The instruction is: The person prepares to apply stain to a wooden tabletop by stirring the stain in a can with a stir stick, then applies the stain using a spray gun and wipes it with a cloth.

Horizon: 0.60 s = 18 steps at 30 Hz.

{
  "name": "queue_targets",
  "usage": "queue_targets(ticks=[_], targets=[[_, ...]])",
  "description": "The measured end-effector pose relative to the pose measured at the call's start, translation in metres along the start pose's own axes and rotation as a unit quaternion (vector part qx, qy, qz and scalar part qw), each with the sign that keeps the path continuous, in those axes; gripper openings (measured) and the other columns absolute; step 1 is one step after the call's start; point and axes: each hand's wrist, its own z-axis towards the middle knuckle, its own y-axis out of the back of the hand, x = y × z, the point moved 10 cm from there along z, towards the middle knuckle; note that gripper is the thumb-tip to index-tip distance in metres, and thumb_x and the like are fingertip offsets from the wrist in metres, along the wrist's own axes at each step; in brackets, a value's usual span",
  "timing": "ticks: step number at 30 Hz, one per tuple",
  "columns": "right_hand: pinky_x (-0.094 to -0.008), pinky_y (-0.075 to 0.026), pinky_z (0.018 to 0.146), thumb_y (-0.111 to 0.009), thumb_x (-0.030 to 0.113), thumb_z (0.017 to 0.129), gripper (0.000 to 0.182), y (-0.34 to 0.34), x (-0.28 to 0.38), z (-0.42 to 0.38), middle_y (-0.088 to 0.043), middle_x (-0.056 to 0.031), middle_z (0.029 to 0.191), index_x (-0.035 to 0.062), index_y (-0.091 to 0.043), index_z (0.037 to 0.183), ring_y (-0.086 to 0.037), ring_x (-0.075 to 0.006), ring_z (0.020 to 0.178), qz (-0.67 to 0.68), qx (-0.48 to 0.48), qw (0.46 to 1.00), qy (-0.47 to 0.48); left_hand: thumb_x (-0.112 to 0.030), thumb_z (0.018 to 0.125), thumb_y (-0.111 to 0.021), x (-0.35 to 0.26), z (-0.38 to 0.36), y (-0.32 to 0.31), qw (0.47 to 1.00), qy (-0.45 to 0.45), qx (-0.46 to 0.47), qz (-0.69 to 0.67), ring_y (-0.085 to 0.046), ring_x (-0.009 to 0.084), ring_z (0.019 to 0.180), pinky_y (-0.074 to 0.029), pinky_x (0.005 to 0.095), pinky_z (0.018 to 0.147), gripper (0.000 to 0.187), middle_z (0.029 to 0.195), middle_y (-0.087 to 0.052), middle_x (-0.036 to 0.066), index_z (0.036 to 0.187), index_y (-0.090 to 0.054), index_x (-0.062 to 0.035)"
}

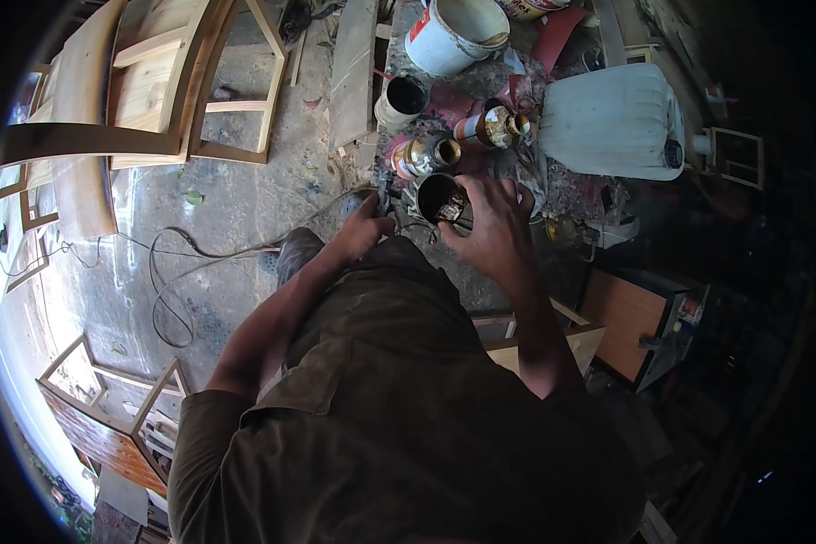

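My left hand (363, 233) is closed round a dark metal tool (386, 195), perhaps a spray gun, whose details are too small to tell. Beside it on the right is an open round cup (435, 192) with dark inner walls and something shiny inside. My right hand (491, 222) grips the cup's right side, thumb low and fingers over the rim. Just beyond the cup stand a stained open bottle (415, 156) and a second brown-stained bottle (490, 130), tilted in view. A pale can (399, 102) with dark contents is behind them.
A white bucket (451, 38) and a translucent jerrycan (607, 121) stand on the cluttered work surface. Wooden frames (236, 106) fill the upper left. A looped hose (159, 281) lies on the floor (245, 204). At the right is a brown-fronted box (621, 322).
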Motion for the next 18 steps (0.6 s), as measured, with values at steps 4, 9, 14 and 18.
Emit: queue_targets(ticks=[4,9,14,18], targets=[[-0.0475,-0.038,0.100,-0.085,0.023,0.073,0.062,0.005,-0.009,0.001,-0.067,-0.0079,0.107,0.0098,-0.062,0.128,-0.060,-0.0295,0.107,0.028,-0.006,0.999,-0.014,-0.022,0.075,-0.068,0.008,0.008,-0.003,1.000,0.002,0.009,-0.028,-0.058,0.0261,0.092,-0.050,0.0367,0.080,0.060,0.102,-0.062,0.020,0.126,-0.053,0.0076],[-0.0472,-0.043,0.100,-0.085,0.020,0.073,0.061,-0.002,-0.024,-0.012,-0.067,-0.0104,0.111,0.0076,-0.062,0.129,-0.061,-0.0310,0.107,0.071,0.000,0.997,-0.028,-0.019,0.078,-0.065,0.000,0.008,-0.002,0.999,-0.026,0.000,-0.020,-0.059,0.0222,0.089,-0.050,0.0357,0.079,0.052,0.099,-0.062,0.014,0.123,-0.054,0.0042],[-0.0440,-0.047,0.102,-0.082,0.020,0.078,0.060,-0.022,-0.074,-0.043,-0.066,-0.0133,0.122,0.0035,-0.060,0.131,-0.062,-0.0294,0.117,0.288,-0.021,0.950,-0.116,-0.018,0.083,-0.062,-0.002,-0.004,-0.003,0.997,0.043,0.024,-0.052,-0.059,0.0193,0.098,-0.046,0.0336,0.090,0.054,0.108,-0.064,0.009,0.134,-0.054,-0.0013],[-0.0406,-0.045,0.104,-0.080,0.022,0.080,0.059,-0.076,-0.130,-0.066,-0.065,-0.0150,0.126,0.0010,-0.060,0.132,-0.061,-0.0278,0.121,0.381,-0.047,0.894,-0.233,-0.019,0.080,-0.063,-0.023,-0.013,0.004,0.998,0.011,-0.001,-0.066,-0.057,0.0183,0.095,-0.047,0.0328,0.083,0.048,0.101,-0.062,0.009,0.125,-0.057,-0.0014]])
